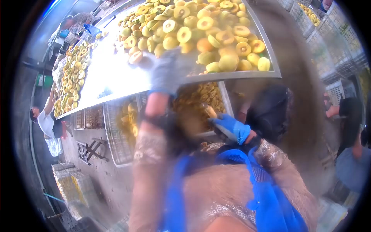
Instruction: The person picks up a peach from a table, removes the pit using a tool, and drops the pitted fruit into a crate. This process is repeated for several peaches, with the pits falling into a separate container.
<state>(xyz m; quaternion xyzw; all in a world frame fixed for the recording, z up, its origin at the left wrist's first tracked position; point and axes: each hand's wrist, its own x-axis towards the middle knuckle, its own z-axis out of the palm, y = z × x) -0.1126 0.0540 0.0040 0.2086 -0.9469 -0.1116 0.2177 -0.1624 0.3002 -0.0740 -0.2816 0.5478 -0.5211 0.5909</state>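
Note:
Halved yellow fruits, several with a hollow in the cut face, are heaped on the metal table. My left hand, in a grey glove, reaches over the table's near edge, close to a halved fruit; motion blur hides its fingers. Lower, in front of my body, my right hand wears a blue glove with its fingers closed around a small tan object, too blurred to name. Beneath the table edge, a crate holds many fruit pieces, partly behind my left forearm.
A second crate with yellow pieces stands below the table at left. Another fruit pile lies along the table's far left side, with a person beside it. A folding stool, stacked crates and more people surround the area.

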